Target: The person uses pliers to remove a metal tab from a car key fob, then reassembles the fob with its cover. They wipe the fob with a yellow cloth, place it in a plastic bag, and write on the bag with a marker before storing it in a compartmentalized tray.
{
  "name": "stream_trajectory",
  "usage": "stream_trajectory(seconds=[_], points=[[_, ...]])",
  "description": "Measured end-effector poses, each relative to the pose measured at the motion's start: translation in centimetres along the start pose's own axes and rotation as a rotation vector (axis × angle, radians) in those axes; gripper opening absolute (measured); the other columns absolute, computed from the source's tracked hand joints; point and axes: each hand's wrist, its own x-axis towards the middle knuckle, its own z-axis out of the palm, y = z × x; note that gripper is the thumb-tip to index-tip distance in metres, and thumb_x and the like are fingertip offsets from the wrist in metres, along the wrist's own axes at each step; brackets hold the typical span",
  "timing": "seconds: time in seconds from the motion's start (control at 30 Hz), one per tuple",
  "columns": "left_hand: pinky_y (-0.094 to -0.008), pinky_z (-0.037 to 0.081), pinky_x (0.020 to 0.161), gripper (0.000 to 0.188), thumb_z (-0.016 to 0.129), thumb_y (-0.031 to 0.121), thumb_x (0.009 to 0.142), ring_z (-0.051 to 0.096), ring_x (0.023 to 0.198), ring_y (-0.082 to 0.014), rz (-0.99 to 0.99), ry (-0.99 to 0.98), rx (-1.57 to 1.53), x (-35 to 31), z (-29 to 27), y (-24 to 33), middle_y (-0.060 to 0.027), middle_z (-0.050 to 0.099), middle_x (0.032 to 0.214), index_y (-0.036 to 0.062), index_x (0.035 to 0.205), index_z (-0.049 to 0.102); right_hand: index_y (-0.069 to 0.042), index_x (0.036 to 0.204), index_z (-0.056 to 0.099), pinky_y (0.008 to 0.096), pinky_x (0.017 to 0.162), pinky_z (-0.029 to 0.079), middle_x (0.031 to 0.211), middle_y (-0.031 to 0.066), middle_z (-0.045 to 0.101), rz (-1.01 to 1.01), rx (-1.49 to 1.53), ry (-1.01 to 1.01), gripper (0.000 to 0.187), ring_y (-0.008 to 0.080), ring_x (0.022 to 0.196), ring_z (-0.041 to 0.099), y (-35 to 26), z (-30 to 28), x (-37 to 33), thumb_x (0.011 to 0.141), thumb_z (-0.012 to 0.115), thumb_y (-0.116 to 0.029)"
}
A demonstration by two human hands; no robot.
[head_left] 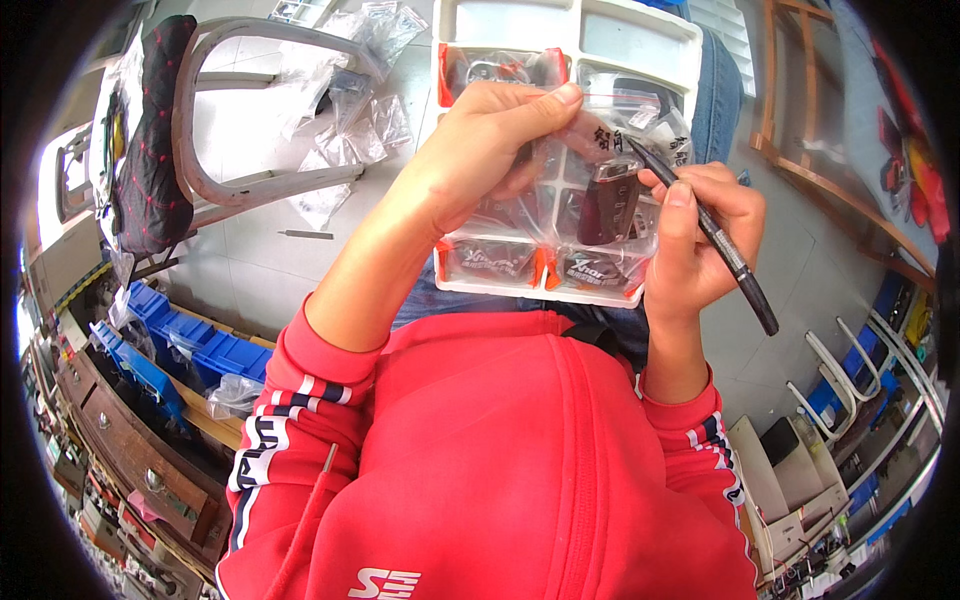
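My left hand (490,130) pinches the upper edge of a clear zip bag (545,185) between thumb and fingers. Through the plastic shows a dark, glossy, rounded rectangular object (608,208). A black marker pen (738,265) is gripped in my right hand (705,225), its tip at dark handwritten marks on the bag's upper part. Beneath both hands lies a white compartment tray (640,40) across my lap. Several clear packets with orange-red edges lie in it, among them a front left packet (490,265) and a front right packet (598,272). The bag hides the tray's middle.
On the left stand a metal-framed chair (275,32) and a heap of clear plastic bags (350,130). A thin grey stick-like object (305,234) lies on the floor. Blue bins (225,352) are at lower left, a wooden frame (830,200) at right.
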Motion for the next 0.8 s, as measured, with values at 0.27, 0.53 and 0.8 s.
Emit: stream_trajectory(seconds=[0.27,0.53,0.8], points=[[-0.0196,0.022,0.037,0.037,0.048,0.033,0.088,0.029,0.036,-0.0052,0.004,-0.011,0.013,0.01,-0.01,0.01,0.0023,0.038,0.043,-0.0009,0.091,0.063,0.004,0.081,0.044,0.0238,0.058,0.047,0.070,0.0120,0.054,-0.015,0.047,0.030,0.012,0.0131,0.060,0.053,0.47,0.00,-0.03,0.074,0.054,0.006],[-0.0199,0.022,0.037,0.036,0.050,0.033,0.088,0.029,0.036,-0.0056,0.000,0.000,-0.004,0.00,-0.02,-0.03,0.0022,0.038,0.043,-0.0004,0.089,0.063,0.002,0.082,0.041,0.0288,0.060,0.048,0.069,0.0124,0.051,0.033,-0.019,-0.021,0.010,0.0164,0.061,0.052,0.03,-0.15,0.08,0.081,0.050,-0.001],[-0.0198,0.022,0.037,0.036,0.050,0.034,0.088,0.029,0.036,-0.0054,-0.004,0.001,0.008,-0.01,-0.05,0.03,0.0018,0.039,0.043,-0.0004,0.088,0.063,0.004,0.080,0.044,0.0231,0.055,0.045,0.068,0.0124,0.054,-0.026,0.016,0.008,0.012,0.0133,0.059,0.052,0.21,-0.21,-0.01,0.074,0.054,0.006]])
